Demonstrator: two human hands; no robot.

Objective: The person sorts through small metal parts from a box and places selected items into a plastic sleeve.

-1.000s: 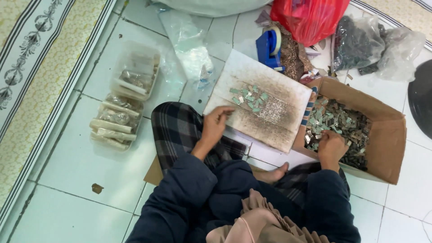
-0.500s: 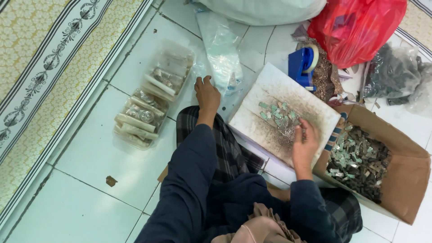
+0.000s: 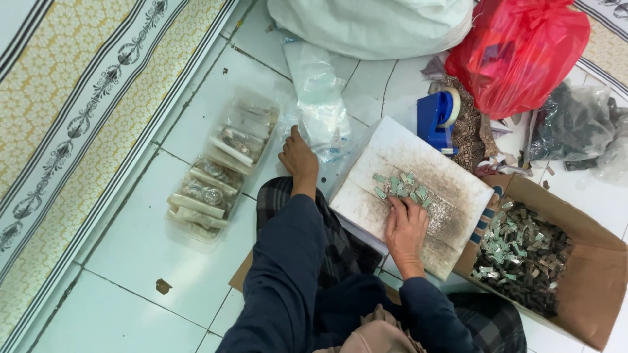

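I sit on a tiled floor with a white stained board [image 3: 451, 189] on my lap. My right hand [image 3: 405, 225] lies flat on the board, fingers touching a small pile of little greenish metal pieces [image 3: 400, 186]. My left hand [image 3: 299, 160] reaches left onto the floor and touches a heap of clear plastic bags [image 3: 320, 111]. It holds nothing that I can see. A brown cardboard box [image 3: 589, 261] at my right is full of the same small metal pieces [image 3: 523, 252].
Several filled clear packets [image 3: 219, 170] are stacked on the tiles at left. A blue tape dispenser [image 3: 438, 117], a red plastic bag [image 3: 517, 52], a white sack [image 3: 373, 26] and grey bags [image 3: 575, 124] lie beyond the board. A patterned mat [image 3: 72, 111] borders the left.
My right hand came out of the box onto the board's pile. My left hand left the board and reached to the clear bags on the floor.
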